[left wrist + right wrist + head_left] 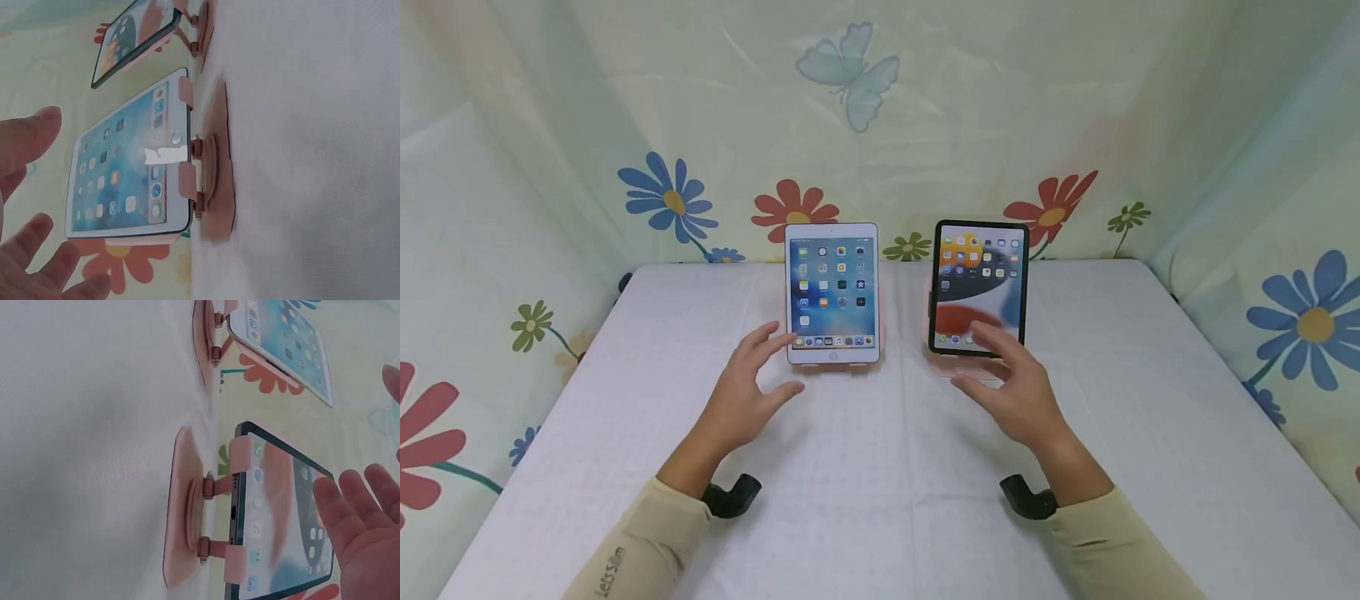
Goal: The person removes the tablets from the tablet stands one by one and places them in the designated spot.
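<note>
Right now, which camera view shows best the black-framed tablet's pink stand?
The right wrist view: the pink stand shows base, hinges and clips clearly. In the head view, the black-framed tablet hides much of it; the left wrist view cuts it off at the top edge.

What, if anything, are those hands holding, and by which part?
Nothing. The left hand hovers by the white-framed iPad and the right hand by the black-framed iPad; neither grips anything.
</note>
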Demonstrator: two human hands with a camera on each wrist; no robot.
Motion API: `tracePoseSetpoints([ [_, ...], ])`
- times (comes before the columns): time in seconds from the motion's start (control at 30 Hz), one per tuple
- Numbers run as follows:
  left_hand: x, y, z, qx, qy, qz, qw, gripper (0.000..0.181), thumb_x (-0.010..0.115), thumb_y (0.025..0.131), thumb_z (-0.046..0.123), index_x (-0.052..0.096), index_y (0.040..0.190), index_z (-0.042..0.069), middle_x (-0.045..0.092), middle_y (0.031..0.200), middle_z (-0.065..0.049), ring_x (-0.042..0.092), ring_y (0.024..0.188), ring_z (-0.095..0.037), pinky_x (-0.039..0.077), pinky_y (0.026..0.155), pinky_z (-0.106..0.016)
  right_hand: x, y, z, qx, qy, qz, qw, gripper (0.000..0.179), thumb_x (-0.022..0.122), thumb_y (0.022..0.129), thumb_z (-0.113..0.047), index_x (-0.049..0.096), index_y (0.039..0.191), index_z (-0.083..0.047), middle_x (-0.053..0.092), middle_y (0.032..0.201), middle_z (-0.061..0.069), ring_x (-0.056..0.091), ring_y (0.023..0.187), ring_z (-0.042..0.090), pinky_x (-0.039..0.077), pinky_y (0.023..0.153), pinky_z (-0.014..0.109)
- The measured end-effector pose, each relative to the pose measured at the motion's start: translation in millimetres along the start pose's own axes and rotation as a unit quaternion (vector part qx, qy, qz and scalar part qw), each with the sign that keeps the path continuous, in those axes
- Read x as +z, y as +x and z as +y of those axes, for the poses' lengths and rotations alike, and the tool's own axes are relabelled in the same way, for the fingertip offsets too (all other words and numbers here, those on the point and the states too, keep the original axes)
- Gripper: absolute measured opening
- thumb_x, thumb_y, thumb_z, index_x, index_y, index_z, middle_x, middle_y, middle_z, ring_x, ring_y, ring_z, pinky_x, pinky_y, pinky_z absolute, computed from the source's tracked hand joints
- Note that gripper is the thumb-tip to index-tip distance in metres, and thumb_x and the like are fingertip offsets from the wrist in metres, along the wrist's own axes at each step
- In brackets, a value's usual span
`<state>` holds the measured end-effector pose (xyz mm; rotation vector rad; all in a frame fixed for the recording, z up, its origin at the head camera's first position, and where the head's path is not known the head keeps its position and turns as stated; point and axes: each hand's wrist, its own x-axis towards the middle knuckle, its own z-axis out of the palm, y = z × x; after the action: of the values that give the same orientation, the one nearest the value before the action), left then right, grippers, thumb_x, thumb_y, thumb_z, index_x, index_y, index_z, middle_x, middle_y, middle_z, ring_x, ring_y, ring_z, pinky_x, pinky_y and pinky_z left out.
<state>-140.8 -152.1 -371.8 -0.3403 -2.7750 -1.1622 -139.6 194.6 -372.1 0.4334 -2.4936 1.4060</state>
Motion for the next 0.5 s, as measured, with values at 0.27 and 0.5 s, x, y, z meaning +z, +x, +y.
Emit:
tracePoseSetpoints([
  [0.27, -4.1, 11.9, -5.8, -0.010, -0.040, 0.012, 0.9991, 0.056, 0.072, 0.093, 0.011, 0.051, 0.145, 0.014, 0.030, 0.160, -0.009, 0.027, 0.146, -0.033, 0.036, 0.109, -0.056, 13, 12.8, 2, 0.042, 0.069, -0.020, 0.9965, 0.061, 0.073, 0.091, -0.003, 0.048, 0.146, -0.002, 0.050, 0.142, 0.021, 0.056, 0.125, 0.038, 0.052, 0.091, 0.033],
  [0.5, -5.1, 22.7, -13.8, -0.020, -0.080, 0.017, 0.9964, 0.054, 0.071, 0.093, 0.010, 0.052, 0.144, 0.011, 0.032, 0.157, -0.010, 0.030, 0.144, -0.032, 0.035, 0.111, -0.054, 24, 23.8, 3, 0.025, 0.073, -0.024, 0.9967, 0.060, 0.075, 0.089, -0.004, 0.050, 0.144, -0.002, 0.053, 0.139, 0.017, 0.052, 0.130, 0.032, 0.048, 0.098, 0.031],
])
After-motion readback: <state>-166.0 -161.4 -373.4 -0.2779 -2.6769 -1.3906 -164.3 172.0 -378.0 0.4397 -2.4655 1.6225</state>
